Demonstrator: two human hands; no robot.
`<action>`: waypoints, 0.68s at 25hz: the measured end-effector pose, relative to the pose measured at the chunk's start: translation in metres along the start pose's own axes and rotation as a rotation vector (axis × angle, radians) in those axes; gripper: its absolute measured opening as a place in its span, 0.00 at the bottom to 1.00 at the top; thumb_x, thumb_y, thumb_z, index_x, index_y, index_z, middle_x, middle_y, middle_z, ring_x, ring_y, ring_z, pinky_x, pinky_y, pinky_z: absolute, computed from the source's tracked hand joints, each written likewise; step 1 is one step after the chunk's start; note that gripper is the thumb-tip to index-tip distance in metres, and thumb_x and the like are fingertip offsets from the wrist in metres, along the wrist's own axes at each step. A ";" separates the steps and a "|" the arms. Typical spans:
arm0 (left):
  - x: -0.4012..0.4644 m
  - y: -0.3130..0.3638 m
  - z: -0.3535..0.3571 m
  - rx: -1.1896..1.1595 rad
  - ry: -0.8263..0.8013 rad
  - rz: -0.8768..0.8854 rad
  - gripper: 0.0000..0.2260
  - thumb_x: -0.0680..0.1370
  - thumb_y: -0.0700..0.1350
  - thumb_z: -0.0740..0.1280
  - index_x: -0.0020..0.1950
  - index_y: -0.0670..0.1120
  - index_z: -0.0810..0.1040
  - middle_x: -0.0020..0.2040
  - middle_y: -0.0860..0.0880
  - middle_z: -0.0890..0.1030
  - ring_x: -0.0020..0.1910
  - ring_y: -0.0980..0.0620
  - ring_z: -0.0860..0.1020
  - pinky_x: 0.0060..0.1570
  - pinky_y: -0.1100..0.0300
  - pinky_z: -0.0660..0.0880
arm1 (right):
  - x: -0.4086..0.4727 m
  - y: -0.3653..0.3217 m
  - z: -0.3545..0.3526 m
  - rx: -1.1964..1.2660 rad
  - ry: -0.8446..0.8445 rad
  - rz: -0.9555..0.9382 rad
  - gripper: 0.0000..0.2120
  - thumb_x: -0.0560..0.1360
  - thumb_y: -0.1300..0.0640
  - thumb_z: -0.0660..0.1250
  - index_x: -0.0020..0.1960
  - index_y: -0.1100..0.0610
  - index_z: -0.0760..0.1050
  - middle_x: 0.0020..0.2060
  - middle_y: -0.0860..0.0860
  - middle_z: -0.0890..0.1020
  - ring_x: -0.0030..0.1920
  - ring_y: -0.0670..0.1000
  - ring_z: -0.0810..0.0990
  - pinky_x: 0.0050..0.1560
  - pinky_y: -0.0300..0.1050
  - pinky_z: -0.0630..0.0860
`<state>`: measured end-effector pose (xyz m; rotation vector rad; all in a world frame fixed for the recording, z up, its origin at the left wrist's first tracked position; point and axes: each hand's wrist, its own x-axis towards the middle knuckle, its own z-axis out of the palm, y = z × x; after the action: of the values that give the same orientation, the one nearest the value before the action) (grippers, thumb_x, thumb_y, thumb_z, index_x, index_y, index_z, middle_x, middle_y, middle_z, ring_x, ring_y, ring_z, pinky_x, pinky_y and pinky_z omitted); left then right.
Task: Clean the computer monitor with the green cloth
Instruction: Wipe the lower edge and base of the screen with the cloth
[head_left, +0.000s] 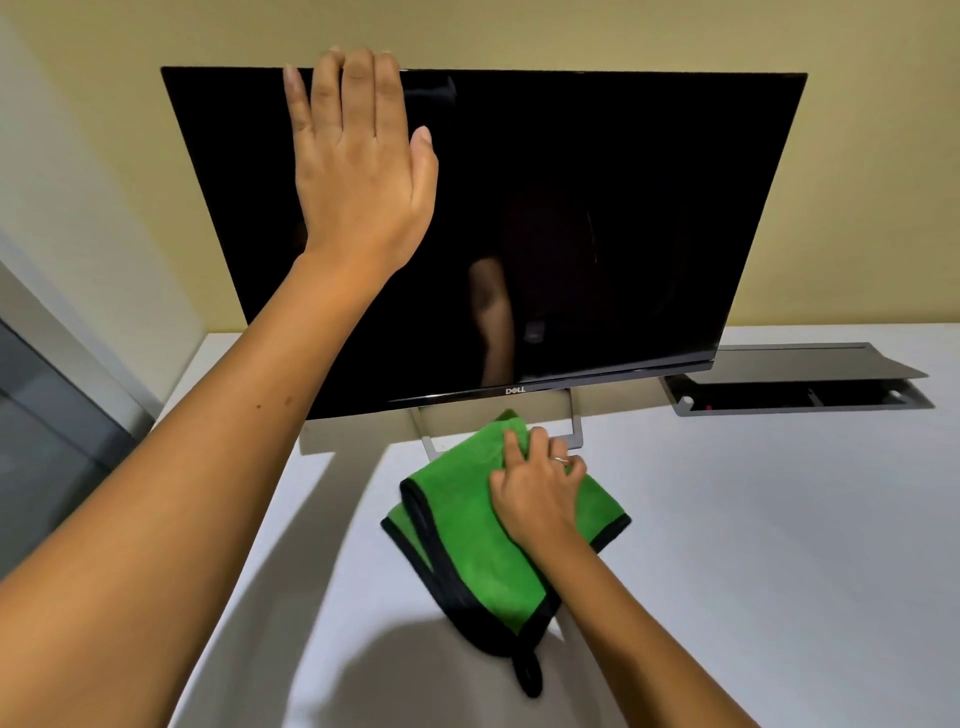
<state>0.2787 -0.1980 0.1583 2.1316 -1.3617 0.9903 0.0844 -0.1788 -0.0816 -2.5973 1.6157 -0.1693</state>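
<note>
A black computer monitor (597, 218) with a dark screen stands on a silver frame stand at the back of the white desk (753, 545). My left hand (358, 166) lies flat against the upper left of the screen, its fingertips reaching over the top edge. A folded green cloth (467, 540) with black trim and a hanging loop lies on the desk in front of the stand. My right hand (537, 488) rests on the cloth's far right part, fingers curled and pinching its fabric.
A grey cable hatch (795, 384) with its lid raised is set into the desk to the right, behind the monitor. A yellow wall stands behind. The desk's left edge runs diagonally beside a grey panel (47, 415).
</note>
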 end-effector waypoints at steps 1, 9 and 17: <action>0.000 0.000 -0.001 -0.004 -0.005 -0.002 0.27 0.79 0.53 0.47 0.75 0.40 0.58 0.74 0.42 0.62 0.74 0.42 0.57 0.74 0.44 0.44 | 0.002 0.017 -0.003 -0.003 -0.005 0.034 0.26 0.75 0.51 0.52 0.72 0.54 0.62 0.61 0.55 0.69 0.60 0.56 0.67 0.59 0.56 0.63; 0.001 0.000 -0.005 0.003 -0.061 0.003 0.27 0.79 0.52 0.47 0.75 0.40 0.56 0.75 0.41 0.60 0.75 0.41 0.55 0.74 0.44 0.43 | 0.000 0.002 -0.001 0.055 0.035 0.084 0.25 0.73 0.54 0.63 0.69 0.55 0.69 0.59 0.55 0.73 0.59 0.59 0.69 0.57 0.58 0.65; 0.012 0.026 -0.011 -0.055 -0.070 0.053 0.26 0.79 0.52 0.47 0.72 0.40 0.62 0.70 0.42 0.67 0.71 0.43 0.62 0.74 0.43 0.44 | -0.009 -0.009 -0.003 0.069 -0.096 -0.025 0.27 0.75 0.53 0.59 0.73 0.52 0.63 0.65 0.54 0.68 0.64 0.59 0.65 0.61 0.60 0.61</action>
<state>0.2548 -0.2093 0.1739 2.1179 -1.4686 0.8957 0.0880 -0.1668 -0.0777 -2.5339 1.5183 -0.0988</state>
